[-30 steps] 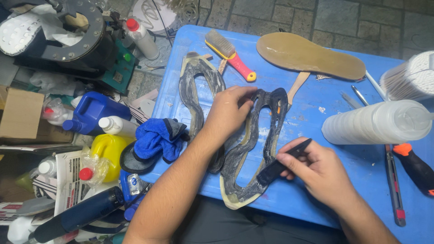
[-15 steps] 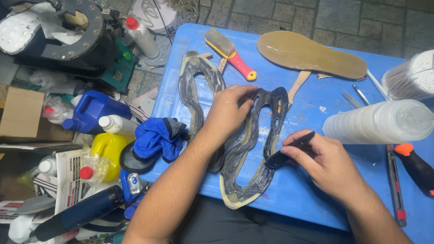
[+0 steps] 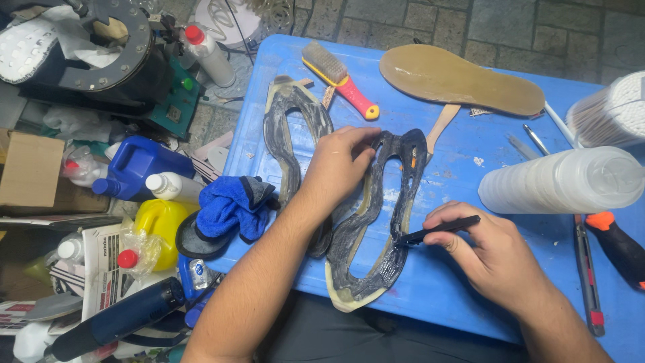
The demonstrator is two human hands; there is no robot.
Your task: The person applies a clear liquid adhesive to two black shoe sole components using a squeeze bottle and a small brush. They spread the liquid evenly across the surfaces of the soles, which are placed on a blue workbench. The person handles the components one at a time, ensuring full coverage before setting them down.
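Two ring-shaped shoe sole frames, black-coated with pale edges, lie on the blue table (image 3: 463, 154). My left hand (image 3: 336, 168) presses flat on the upper left edge of the nearer sole frame (image 3: 376, 228). The other sole frame (image 3: 285, 128) lies to its left, partly under my left arm. My right hand (image 3: 487, 252) grips a small black brush (image 3: 437, 230), whose tip touches the right rim of the nearer frame.
A tan insole (image 3: 457, 77), a red-and-yellow wire brush (image 3: 339, 79), a wooden stick (image 3: 440, 128), a stack of clear cups (image 3: 564, 181), cotton swabs (image 3: 608, 114) and orange-handled tools (image 3: 611, 245) lie on the table. A blue cloth (image 3: 232, 205), bottles and a machine (image 3: 101, 60) crowd the left.
My right hand has moved the brush up along the sole frame's right rim and turned it flatter. My left hand has stayed in place.
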